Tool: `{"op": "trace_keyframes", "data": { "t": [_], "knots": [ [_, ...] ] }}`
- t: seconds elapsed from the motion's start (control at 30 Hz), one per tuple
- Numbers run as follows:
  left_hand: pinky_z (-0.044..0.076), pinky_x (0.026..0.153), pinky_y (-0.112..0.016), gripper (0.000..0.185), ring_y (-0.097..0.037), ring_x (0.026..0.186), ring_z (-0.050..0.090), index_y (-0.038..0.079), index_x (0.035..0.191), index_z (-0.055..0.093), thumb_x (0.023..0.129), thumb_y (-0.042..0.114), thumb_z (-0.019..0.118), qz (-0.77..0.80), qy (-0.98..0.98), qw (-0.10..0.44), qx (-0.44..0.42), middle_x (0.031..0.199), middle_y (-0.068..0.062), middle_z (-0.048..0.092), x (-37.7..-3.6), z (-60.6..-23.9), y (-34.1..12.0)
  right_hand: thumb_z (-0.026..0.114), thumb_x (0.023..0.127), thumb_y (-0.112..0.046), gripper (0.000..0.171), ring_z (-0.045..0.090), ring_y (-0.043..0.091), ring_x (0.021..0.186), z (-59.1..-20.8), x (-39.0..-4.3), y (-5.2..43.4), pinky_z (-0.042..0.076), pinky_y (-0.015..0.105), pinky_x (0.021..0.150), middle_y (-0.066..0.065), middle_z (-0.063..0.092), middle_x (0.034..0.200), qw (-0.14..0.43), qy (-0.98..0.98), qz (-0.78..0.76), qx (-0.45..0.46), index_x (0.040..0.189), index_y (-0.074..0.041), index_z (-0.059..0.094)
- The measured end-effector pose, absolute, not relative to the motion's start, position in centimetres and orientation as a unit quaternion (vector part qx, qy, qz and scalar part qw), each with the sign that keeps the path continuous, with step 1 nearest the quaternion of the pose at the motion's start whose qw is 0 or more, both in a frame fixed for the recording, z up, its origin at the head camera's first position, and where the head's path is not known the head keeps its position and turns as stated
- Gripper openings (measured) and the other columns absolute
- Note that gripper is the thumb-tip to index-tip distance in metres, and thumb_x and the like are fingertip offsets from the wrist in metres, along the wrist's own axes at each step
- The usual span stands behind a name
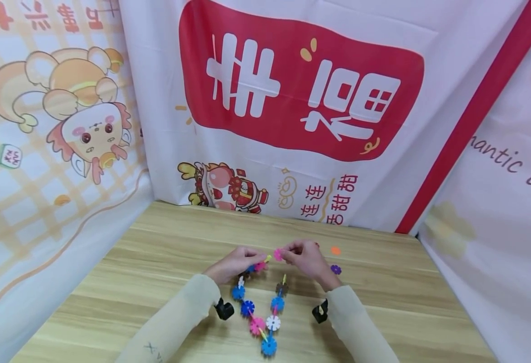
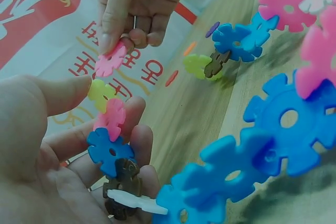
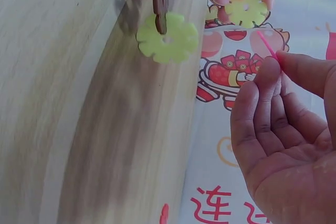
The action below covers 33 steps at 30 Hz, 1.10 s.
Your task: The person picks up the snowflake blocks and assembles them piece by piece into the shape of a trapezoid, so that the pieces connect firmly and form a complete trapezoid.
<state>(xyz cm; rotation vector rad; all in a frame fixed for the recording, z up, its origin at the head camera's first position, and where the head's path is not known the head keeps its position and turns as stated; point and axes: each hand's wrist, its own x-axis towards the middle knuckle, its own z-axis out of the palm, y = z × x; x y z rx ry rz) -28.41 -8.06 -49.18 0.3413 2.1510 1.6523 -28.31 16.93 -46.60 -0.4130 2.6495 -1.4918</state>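
Nearest us, our left hand grips one end of a snowflake-disc chain draped towards us on the desk; just right, our right hand pinches a loose pink disc, edge facing the chain's yellow end disc.

Both arms in pale cream long sleeves; small dark lettering on left sleeve. Black wrist cameras strapped at each cuff. Hands bare.

V-shaped chain of snowflake discs, loose pink disc above.
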Motion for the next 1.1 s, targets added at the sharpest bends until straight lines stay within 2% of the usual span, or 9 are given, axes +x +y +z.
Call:
{"op": "trace_keyframes", "data": {
  "t": [0.17,0.3,0.43,0.53,0.67,0.73,0.83,1.0,1.1],
  "knots": [
    [0.054,0.077,-0.028,0.038,-0.015,0.090,0.062,0.003,0.121,0.073,0.110,0.036,0.058,0.598,0.764,0.212,0.118,0.109,-0.009,0.076,-28.4,-49.1,-7.9,0.072,0.102,-0.023,0.011,0.064,0.016,0.077,-46.7,-28.3,16.8,0.054,0.025,0.065,0.007,0.074,0.090,0.043,0.865,-0.481,-0.135,0.100,-0.014,0.078],
    [0.053,0.070,-0.026,0.038,-0.015,0.087,0.061,0.002,0.118,0.074,0.109,0.037,0.060,0.601,0.762,0.214,0.113,0.107,-0.009,0.076,-28.5,-49.2,-7.8,0.073,0.102,-0.025,0.013,0.064,0.016,0.079,-46.6,-28.3,16.8,0.056,0.030,0.068,0.010,0.075,0.093,0.048,0.866,-0.479,-0.136,0.101,-0.014,0.078],
    [0.054,0.076,-0.028,0.037,-0.016,0.090,0.065,0.005,0.119,0.075,0.106,0.038,0.064,0.593,0.769,0.213,0.109,0.107,-0.007,0.078,-28.6,-49.4,-7.7,0.074,0.100,-0.026,0.012,0.066,0.019,0.082,-46.4,-28.3,16.9,0.061,0.045,0.076,0.008,0.075,0.094,0.061,0.864,-0.479,-0.143,0.102,-0.014,0.078],
    [0.055,0.086,-0.031,0.034,-0.016,0.096,0.067,0.008,0.118,0.077,0.104,0.038,0.067,0.584,0.775,0.211,0.113,0.108,-0.006,0.078,-28.5,-49.4,-7.6,0.074,0.100,-0.026,0.012,0.068,0.028,0.086,-46.3,-28.3,16.9,0.061,0.052,0.080,0.008,0.076,0.095,0.079,0.862,-0.476,-0.155,0.102,-0.015,0.079],
    [0.056,0.093,-0.034,0.028,-0.017,0.098,0.070,0.012,0.115,0.079,0.102,0.035,0.072,0.575,0.784,0.202,0.118,0.107,-0.003,0.078,-28.4,-49.4,-7.2,0.074,0.100,-0.025,0.011,0.069,0.034,0.089,-46.1,-28.6,17.1,0.060,0.047,0.076,0.010,0.076,0.097,0.100,0.864,-0.464,-0.171,0.102,-0.016,0.079],
    [0.059,0.091,-0.036,0.025,-0.017,0.097,0.071,0.012,0.114,0.080,0.102,0.032,0.072,0.572,0.787,0.196,0.122,0.106,-0.004,0.079,-28.4,-49.4,-6.9,0.074,0.100,-0.023,0.010,0.068,0.029,0.086,-46.0,-28.8,17.1,0.060,0.040,0.073,0.009,0.076,0.096,0.104,0.866,-0.456,-0.178,0.102,-0.015,0.079],
    [0.060,0.089,-0.035,0.021,-0.018,0.095,0.072,0.012,0.112,0.081,0.102,0.028,0.072,0.568,0.791,0.187,0.129,0.105,-0.006,0.079,-28.1,-49.1,-6.5,0.074,0.100,-0.019,0.008,0.066,0.020,0.083,-46.0,-28.9,17.3,0.059,0.037,0.073,0.006,0.076,0.094,0.110,0.867,-0.452,-0.181,0.101,-0.014,0.080],
    [0.058,0.085,-0.032,0.028,-0.017,0.094,0.069,0.010,0.114,0.079,0.103,0.034,0.070,0.562,0.794,0.187,0.135,0.105,-0.006,0.078,-28.1,-48.9,-6.5,0.074,0.100,-0.023,0.012,0.067,0.017,0.083,-46.2,-29.1,17.5,0.062,0.044,0.079,0.006,0.077,0.095,0.109,0.863,-0.464,-0.168,0.104,-0.014,0.081],
    [0.056,0.084,-0.031,0.032,-0.017,0.095,0.068,0.012,0.116,0.078,0.103,0.040,0.069,0.560,0.794,0.192,0.133,0.106,-0.005,0.078,-28.3,-48.9,-6.7,0.073,0.101,-0.028,0.020,0.071,0.021,0.088,-46.1,-29.4,18.5,0.063,0.048,0.084,0.009,0.078,0.099,0.093,0.868,-0.464,-0.152,0.110,-0.012,0.079]
  ]
}}
